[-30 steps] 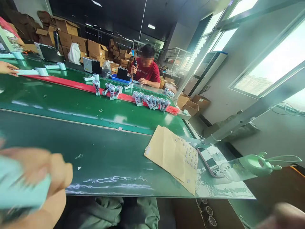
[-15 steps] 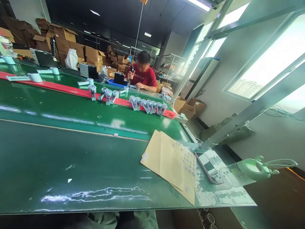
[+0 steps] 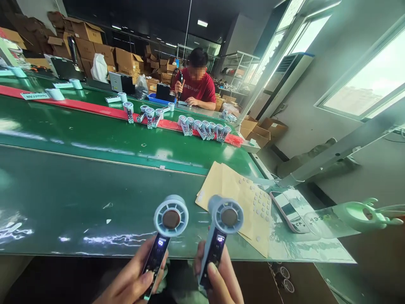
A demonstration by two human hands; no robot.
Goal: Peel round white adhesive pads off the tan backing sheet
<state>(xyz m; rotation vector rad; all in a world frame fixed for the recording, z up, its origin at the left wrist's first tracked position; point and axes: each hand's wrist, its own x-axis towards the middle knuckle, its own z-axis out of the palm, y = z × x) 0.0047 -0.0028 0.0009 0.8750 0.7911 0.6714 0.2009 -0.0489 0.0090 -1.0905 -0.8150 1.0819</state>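
Note:
My left hand (image 3: 133, 280) grips a small light-blue handheld fan (image 3: 166, 230) by its dark handle, thumb on the handle front, its display lit. My right hand (image 3: 220, 278) holds a second identical fan (image 3: 223, 230) the same way, also lit. Both fans stand upright side by side, round heads up, above the near edge of the green table (image 3: 79, 198). Just right of them lie tan paper sheets (image 3: 234, 198) carrying small round stickers, and beyond those a phone (image 3: 287, 211).
Several more fans (image 3: 202, 126) stand in rows along a red strip (image 3: 95, 110) on the far conveyor. A person in a red shirt (image 3: 196, 86) works at the far end. Cardboard boxes (image 3: 95, 46) line the back wall. A green tape dispenser (image 3: 363, 213) sits at the right.
Half a second ago no hands were in view. Both my hands have come up from below, each with a lit fan. One second ago my left hand held a blurred light-blue object.

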